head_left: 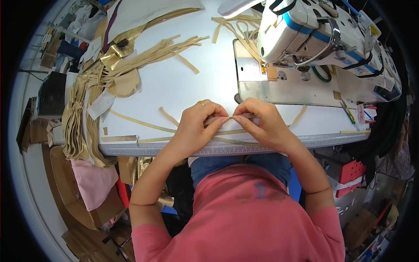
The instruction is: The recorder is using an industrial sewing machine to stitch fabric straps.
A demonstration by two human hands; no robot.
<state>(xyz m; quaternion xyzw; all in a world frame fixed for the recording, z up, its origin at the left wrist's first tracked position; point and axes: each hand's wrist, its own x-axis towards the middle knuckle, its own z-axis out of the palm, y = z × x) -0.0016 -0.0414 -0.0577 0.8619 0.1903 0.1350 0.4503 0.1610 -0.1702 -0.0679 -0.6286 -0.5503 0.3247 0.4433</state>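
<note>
Close to the table's front edge, my left hand (198,125) and my right hand (264,123) are nearly touching at the fingertips. Both pinch a narrow beige fabric strip (299,116). One end of it sticks out past my right hand, and a similar beige end (167,116) shows beyond my left hand. The short stretch between my fingers is mostly covered by them. Beneath my hands, a longer thin tan strip (144,124) lies loosely curved on the white table (174,96). My left hand wears a ring.
A sewing machine (297,39) stands at the back right. Beige strips (152,56) are heaped at the left, some hanging over the edge. More strips (238,28) lie beside the machine. A ruler (235,148) runs along the front edge. Small snips (348,113) lie at the right.
</note>
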